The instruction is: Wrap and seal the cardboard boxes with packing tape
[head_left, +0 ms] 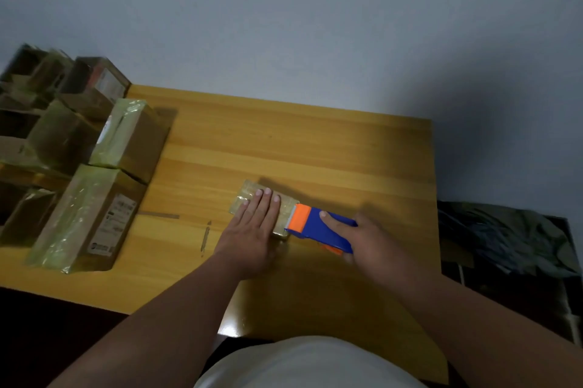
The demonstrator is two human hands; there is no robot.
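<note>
The left hand (252,230) lies flat, fingers spread, pressing on the small box (250,196) on the table (284,141). Just right of it, the right hand (370,239) grips the blue-and-orange dispenser (318,226), its orange end touching the box. Taped boxes (94,211) lie far left; their label print is unreadable.

A: Single head cam, looks forward and steeply down from above the table (315,141), close over it.

B: Facing the wall (284,9); own arms enter from the bottom edge.
</note>
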